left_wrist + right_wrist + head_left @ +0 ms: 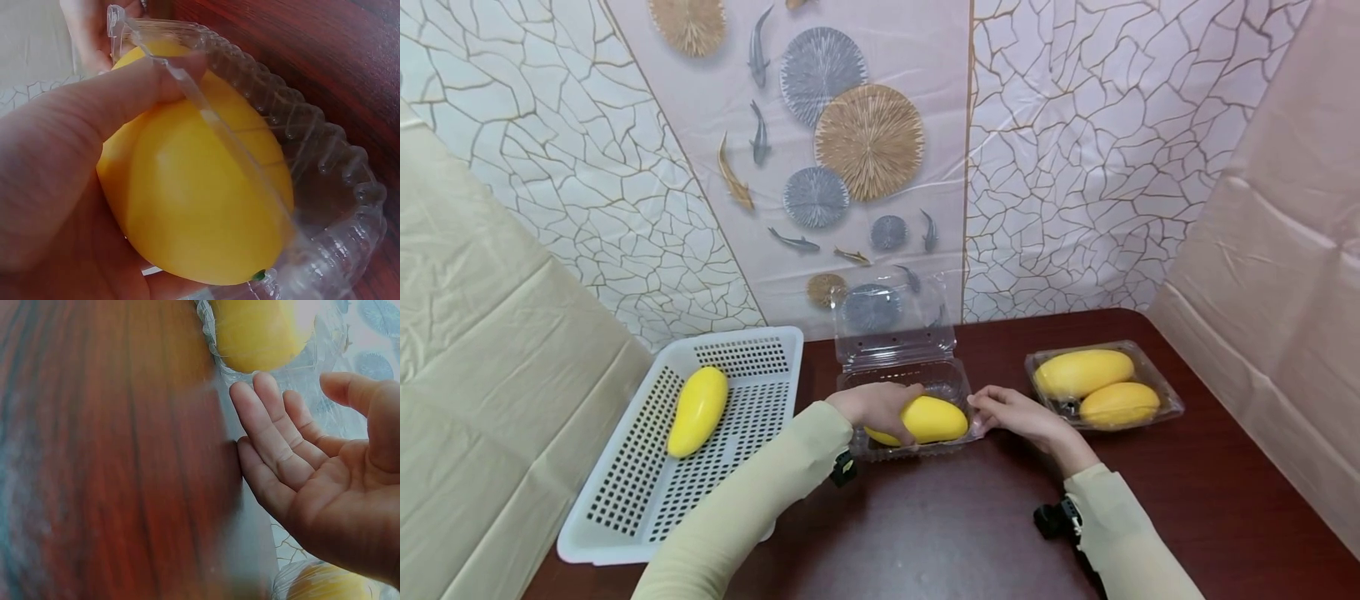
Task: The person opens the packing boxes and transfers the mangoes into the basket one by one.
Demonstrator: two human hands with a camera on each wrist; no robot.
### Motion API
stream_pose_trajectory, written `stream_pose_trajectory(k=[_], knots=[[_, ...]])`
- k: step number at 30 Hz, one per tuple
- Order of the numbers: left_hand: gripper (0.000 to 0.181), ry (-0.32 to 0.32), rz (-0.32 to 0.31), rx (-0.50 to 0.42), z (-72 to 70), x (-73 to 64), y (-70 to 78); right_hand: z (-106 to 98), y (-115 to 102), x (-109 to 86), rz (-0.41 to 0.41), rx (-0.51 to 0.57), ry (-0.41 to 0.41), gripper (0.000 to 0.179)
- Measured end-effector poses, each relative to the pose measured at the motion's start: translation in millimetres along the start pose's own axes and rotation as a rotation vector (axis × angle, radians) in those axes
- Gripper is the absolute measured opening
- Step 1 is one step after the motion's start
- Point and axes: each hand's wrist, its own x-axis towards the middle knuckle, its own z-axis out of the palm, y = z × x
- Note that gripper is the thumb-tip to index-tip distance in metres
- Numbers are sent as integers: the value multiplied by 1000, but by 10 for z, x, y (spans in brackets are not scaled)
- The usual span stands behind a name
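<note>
A yellow mango (936,419) lies in the front of a clear plastic clamshell box (955,377), whose lid (895,346) stands raised at the back. My left hand (876,408) grips the mango from its left end. Seen from the left wrist, the thumb lies over the top of the mango (194,194) and fingers are underneath; a clear plastic edge crosses in front of it. At the box's right front corner is my right hand (1015,414). The right wrist view shows that hand (319,462) with fingers extended and thumb apart, fingertips close to the box edge.
On the left stands a white perforated basket (796,400) holding one yellow mango (697,412). At the right, a second clear box (1172,407) contains two yellow mangoes (1084,372). Patterned sheeting (1075,167) rises behind the dark wooden table (955,525).
</note>
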Motion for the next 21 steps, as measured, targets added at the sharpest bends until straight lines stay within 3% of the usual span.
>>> stream_pose_trajectory(k=[21], knots=[[69, 47, 11, 104, -58, -43, -32, -6, 27, 11, 1, -3, 7, 35]])
